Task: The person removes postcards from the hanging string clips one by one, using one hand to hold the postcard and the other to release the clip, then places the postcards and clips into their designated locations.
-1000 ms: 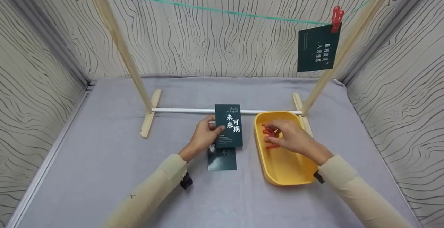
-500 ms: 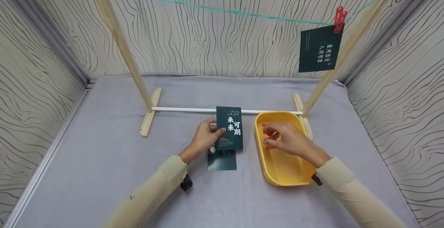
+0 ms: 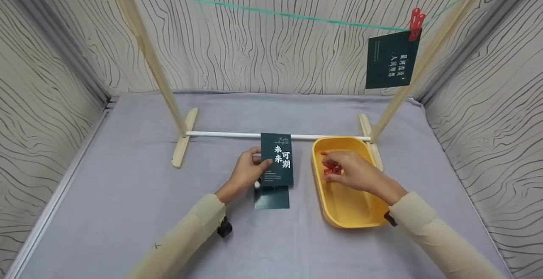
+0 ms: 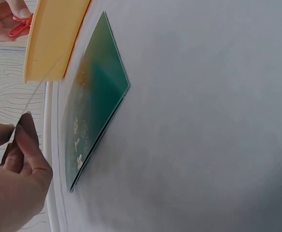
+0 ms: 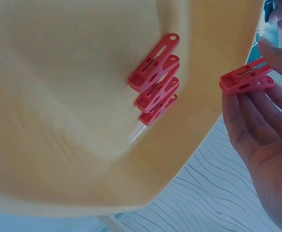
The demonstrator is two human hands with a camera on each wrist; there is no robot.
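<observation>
My left hand (image 3: 244, 171) pinches a dark green card (image 3: 275, 164) with white characters by its left edge, between thumb and fingers. Beneath it, a second dark green card (image 3: 271, 200) lies on the cloth, partly covered in the head view. In the left wrist view this lying card (image 4: 100, 82) reflects light. My right hand (image 3: 360, 173) is over the yellow basin (image 3: 324, 207), holding a red clothespin (image 5: 247, 77) between thumb and fingertips. Several more red clothespins (image 5: 155, 82) lie together on the basin's floor.
A green string (image 3: 271, 12) sags between two wooden posts (image 3: 148, 58) of a stand. Near its right end a red clothespin (image 3: 415, 24) holds a dark green card (image 3: 392, 60). A white rod (image 3: 225, 134) joins the stand's feet. Patterned walls enclose the grey cloth (image 3: 127, 177).
The card in my left hand has come slightly nearer to me and a little left. My right hand has stayed over the basin, its fingers drawing together at the clothespins.
</observation>
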